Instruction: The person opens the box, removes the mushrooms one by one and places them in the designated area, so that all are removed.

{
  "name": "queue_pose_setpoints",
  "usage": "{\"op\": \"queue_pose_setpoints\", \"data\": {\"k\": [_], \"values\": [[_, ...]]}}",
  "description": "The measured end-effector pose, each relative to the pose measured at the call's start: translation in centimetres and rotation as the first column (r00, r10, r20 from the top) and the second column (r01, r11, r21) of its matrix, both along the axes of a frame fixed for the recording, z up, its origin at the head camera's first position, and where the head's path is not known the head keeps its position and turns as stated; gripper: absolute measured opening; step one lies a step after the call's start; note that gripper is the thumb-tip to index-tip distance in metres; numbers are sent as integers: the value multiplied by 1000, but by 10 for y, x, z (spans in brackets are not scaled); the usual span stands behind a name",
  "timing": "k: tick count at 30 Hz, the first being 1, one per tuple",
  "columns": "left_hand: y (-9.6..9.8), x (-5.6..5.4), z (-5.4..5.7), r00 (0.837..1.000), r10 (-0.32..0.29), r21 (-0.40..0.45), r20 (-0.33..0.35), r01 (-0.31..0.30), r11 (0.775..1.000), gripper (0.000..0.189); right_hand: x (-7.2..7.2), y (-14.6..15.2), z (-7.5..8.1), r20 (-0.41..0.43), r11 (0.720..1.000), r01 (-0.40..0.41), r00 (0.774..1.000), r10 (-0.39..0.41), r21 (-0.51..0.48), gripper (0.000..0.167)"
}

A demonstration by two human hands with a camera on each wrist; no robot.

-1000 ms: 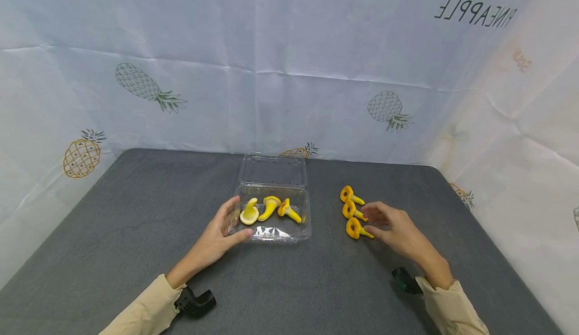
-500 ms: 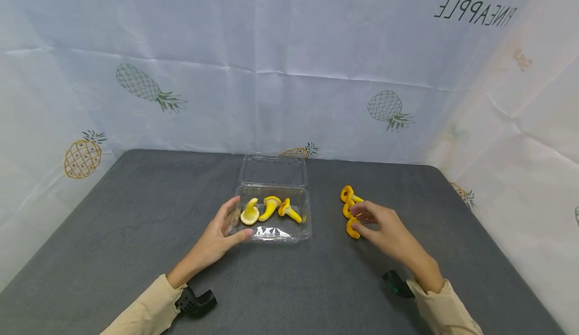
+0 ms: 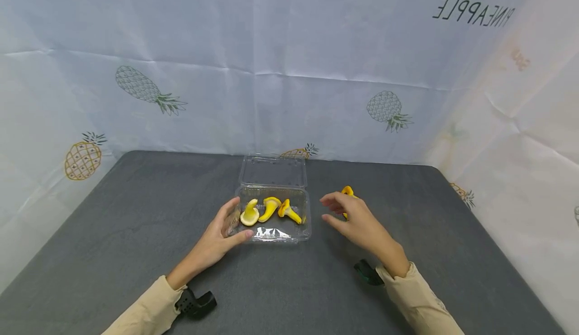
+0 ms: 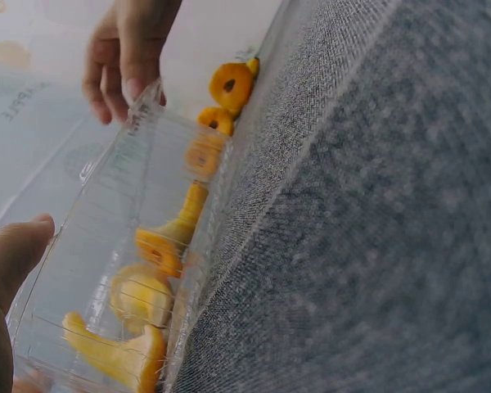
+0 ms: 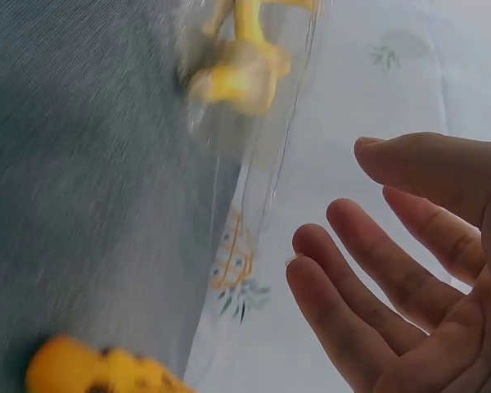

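Note:
A clear plastic clamshell box (image 3: 273, 232) stands on the table with its lid raised at the back. Inside lie three yellow mushrooms, chanterelle-like: one with a pale cap (image 3: 250, 214), one in the middle (image 3: 270, 208) and one at right (image 3: 289, 211). My left hand (image 3: 221, 232) holds the box at its left end, thumb over the near rim. To the right of the box my right hand (image 3: 359, 224) hovers with fingers parted and holds nothing. Behind it are more yellow mushrooms (image 3: 347, 191), mostly hidden in the head view; the left wrist view shows three in a row (image 4: 231, 85).
The dark grey table (image 3: 181, 184) spreads around the box. A white curtain (image 3: 217, 104) printed with pineapples hangs at its back edge and sides. Black wrist bands (image 3: 195, 302) sit below both cream sleeves (image 3: 145, 307).
My right hand has moved left, over the loose mushrooms and past them toward the box, with nothing in it. The left hand and the box have stayed put.

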State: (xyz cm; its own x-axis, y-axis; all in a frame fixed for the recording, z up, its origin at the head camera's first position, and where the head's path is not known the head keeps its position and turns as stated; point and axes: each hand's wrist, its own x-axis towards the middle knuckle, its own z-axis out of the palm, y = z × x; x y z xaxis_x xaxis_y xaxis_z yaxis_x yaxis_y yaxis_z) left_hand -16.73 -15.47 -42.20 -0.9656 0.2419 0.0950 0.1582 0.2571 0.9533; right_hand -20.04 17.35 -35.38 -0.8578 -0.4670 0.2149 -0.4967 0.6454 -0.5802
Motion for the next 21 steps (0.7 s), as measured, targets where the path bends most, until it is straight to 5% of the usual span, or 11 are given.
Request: {"op": "queue_pose_setpoints", "data": {"k": [21], "values": [[0,-1,-1,1000,6,-11,0,-6,1000,88,-18,-49,2,25,996,-84,996,84,21,33]]}}
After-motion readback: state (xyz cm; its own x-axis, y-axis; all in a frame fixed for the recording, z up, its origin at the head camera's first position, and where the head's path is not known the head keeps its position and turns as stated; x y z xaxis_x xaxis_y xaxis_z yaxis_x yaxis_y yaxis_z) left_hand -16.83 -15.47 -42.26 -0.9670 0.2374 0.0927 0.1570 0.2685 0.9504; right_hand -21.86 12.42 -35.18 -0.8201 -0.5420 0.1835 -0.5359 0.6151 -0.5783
